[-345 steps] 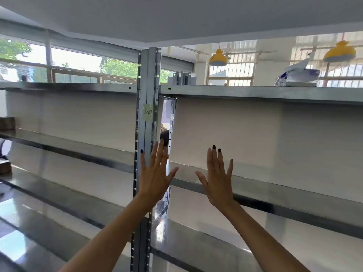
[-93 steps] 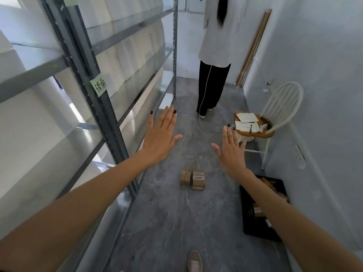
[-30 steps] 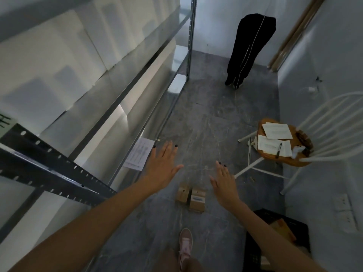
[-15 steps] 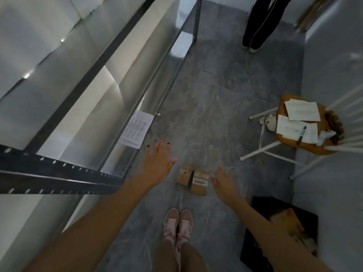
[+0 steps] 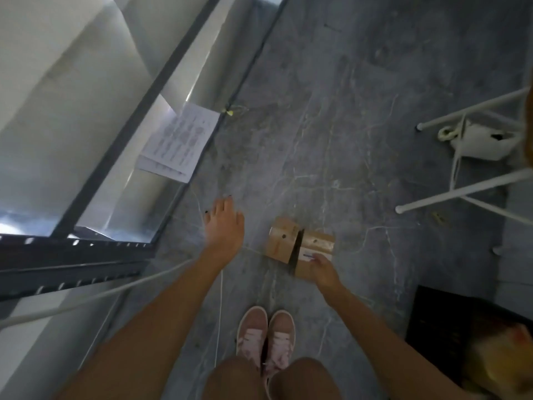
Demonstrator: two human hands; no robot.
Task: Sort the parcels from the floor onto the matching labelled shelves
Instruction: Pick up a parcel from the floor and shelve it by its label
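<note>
Grey floor (image 5: 346, 125). Metal shelving (image 5: 72, 255), left; printed sheet (image 5: 180, 142) on its lowest shelf. Black crate (image 5: 450, 319), lower right. Left parcel (image 5: 281, 239), right parcel (image 5: 318, 243): cardboard, side by side on the floor. Left hand (image 5: 225, 226): flat, fingers straight, holding nothing. Right hand (image 5: 324, 269): on right parcel's near end; cannot tell whether it grips.

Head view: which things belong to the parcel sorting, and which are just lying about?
Job: left parcel; right parcel, right hand on it; left hand; shelves.
Lying about: sheet of paper; chair; white bag; black crate.
</note>
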